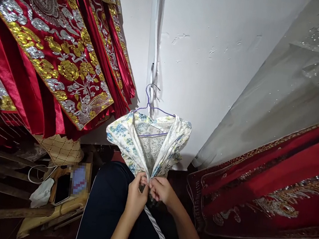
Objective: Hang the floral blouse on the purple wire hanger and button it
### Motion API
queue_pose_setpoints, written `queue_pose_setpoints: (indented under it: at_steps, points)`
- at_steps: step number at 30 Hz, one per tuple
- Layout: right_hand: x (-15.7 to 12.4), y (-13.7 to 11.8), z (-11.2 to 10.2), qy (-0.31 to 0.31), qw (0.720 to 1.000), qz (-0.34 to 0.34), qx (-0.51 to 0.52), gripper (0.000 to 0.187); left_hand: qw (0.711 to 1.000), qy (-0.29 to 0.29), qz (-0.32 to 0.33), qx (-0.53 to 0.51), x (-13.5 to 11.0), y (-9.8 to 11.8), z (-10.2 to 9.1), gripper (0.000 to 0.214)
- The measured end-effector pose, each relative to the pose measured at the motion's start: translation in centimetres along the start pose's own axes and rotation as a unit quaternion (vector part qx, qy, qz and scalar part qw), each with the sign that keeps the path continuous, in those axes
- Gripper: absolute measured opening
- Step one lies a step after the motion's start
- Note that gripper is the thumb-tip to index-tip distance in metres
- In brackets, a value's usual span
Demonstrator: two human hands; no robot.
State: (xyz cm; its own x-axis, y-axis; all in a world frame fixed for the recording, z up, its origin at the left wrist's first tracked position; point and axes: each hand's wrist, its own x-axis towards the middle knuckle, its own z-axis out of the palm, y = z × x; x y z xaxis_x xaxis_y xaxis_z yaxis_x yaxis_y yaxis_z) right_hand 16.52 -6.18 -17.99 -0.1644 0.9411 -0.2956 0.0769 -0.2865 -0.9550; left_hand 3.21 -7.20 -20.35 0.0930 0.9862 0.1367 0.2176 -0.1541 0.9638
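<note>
A white garment [118,130] with a blue and yellow flower print hangs on a thin purple wire hanger [160,109]. Its front gapes in a deep V that narrows down to my fingers. At the bottom of that V, my left hand [138,191] is closed, thumb and fingers pinching the left edge of the cloth. My right hand [161,190] pinches the other edge right beside it, fingers curled. Whatever small part lies between the fingertips is hidden. A twisted white fabric strip [159,231] runs down from below my hands across my dark trousers [105,201].
Red gowns with gold and silver sequins [68,68] hang at the left. A wooden stool [81,202] holds a phone [63,188] and a crumpled tissue [42,194]. Another red embroidered garment [283,193] is at the right, below clear plastic sheeting [280,82]. A white wall [200,55] stands ahead.
</note>
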Motion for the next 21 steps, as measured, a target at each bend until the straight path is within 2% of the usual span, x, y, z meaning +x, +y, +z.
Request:
queue_pose_setpoints:
  at_steps: [3,7,9,11,14,16,18,20,21]
  points:
    - [1.2,-4.5,-1.5,0.028,0.998,-0.042,0.026,0.029,1.0,0.003,0.019,0.019,0.0,0.5,0.1,0.01]
    - [3.7,-14.2,-3.3,0.073,0.989,-0.122,0.048,0.02,0.997,-0.001,0.051,0.061,0.3,1.3,0.5,0.012]
    - [4.2,-18.4,-3.4,0.103,0.976,-0.182,0.059,0.018,0.994,-0.024,0.069,0.082,0.6,1.7,0.7,0.014]
    - [3.9,-20.9,-3.0,0.113,0.963,-0.236,0.059,0.017,0.988,-0.071,0.086,0.103,1.3,2.1,0.7,0.015]
    - [2.5,-21.0,-2.0,0.108,0.959,-0.26,0.034,0.017,0.979,-0.133,0.101,0.118,3.0,3.8,-0.6,0.016]
    - [1.7,-19.9,-1.5,0.1,0.962,-0.254,0.018,0.017,0.979,-0.124,0.117,0.108,4.8,6.3,-2.3,0.015]
    - [1.2,-19.0,-1.2,0.092,0.963,-0.255,0.007,0.017,0.983,-0.063,0.162,0.066,6.7,9.7,-4.4,0.026]
    - [1.0,-18.9,-1.1,0.086,0.959,-0.269,-0.007,0.018,0.974,0.05,0.22,0.027,8.6,13.4,-6.2,0.04]
    - [1.0,-19.1,-1.0,0.086,0.957,-0.277,-0.012,0.019,0.966,0.07,0.248,0.031,9.5,15.0,-6.8,0.043]
